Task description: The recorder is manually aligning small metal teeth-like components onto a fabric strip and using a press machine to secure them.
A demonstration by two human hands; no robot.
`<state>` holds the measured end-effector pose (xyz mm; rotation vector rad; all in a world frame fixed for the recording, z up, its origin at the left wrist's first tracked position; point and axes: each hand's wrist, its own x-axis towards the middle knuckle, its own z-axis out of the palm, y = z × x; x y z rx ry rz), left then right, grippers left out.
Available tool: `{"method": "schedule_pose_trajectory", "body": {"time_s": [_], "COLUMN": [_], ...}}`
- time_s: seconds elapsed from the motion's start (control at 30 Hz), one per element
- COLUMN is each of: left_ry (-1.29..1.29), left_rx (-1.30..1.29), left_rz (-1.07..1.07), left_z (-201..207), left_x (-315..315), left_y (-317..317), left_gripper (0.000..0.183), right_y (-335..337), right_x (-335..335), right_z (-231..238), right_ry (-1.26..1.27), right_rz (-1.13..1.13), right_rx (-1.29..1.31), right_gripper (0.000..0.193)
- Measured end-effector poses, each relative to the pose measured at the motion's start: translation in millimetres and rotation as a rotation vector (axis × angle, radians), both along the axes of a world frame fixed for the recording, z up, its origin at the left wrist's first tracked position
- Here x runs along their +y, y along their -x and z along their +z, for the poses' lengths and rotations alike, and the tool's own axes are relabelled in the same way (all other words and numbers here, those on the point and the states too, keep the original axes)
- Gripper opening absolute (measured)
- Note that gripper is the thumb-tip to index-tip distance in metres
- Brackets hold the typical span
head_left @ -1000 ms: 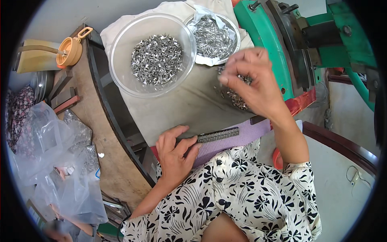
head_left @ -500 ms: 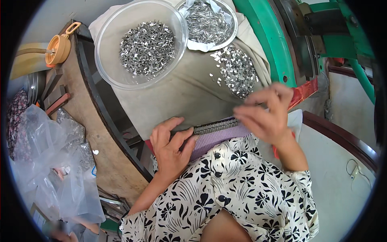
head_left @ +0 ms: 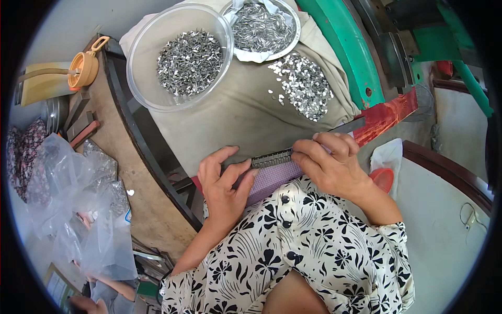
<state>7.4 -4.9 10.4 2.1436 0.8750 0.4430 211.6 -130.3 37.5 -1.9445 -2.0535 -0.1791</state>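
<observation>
A dark slotted strip (head_left: 272,159) lies along purple cloth (head_left: 273,179). The left hand (head_left: 221,182), loosely spread, touches 1 end; the right hand (head_left: 333,166) bunches at the other, its grip hidden. Uneven pressing could tilt the strip.

Wide open over the bare cloth (head_left: 230,118), from the far edge of the slotted strip (head_left: 272,158) up to the clear plastic bowl (head_left: 142,63). Open from above along the strip's middle, but crowded at both ends by the left hand (head_left: 222,180) and right hand (head_left: 329,163). Tighter between the right hand and the pile of flat silver pieces (head_left: 308,89). Obstructed beyond by the metal bowl (head_left: 297,31), overlapping the plastic rim in view. Barred to the right by the green machine frame (head_left: 345,47), and nearest by the patterned shirt (head_left: 285,235).
</observation>
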Motion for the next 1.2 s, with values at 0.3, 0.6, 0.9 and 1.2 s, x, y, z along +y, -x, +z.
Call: {"method": "schedule_pose_trajectory", "body": {"time_s": [0.3,0.6,0.9,1.2], "left_ry": [0.000,-0.066,-0.085,-0.071], "left_rx": [-0.010,-0.057,-0.068,-0.062], "left_rz": [-0.014,-0.034,-0.039,-0.033], "left_z": [0,-8,-10,-8], "left_x": [1,-1,-3,-6], "left_y": [0,4,4,3], "left_gripper": [0.025,0.023,0.023,0.022], "right_y": [-6,-42,-58,-74], "right_x": [-4,-48,-69,-76], "right_z": [4,-6,-21,-15], "right_ry": [0.023,-0.224,-0.053,0.036], "right_rz": [-0.065,-0.535,-0.604,-0.593], "right_rx": [0.095,0.256,0.493,0.738], "right_gripper": [0.020,0.020,0.032,0.033]}}
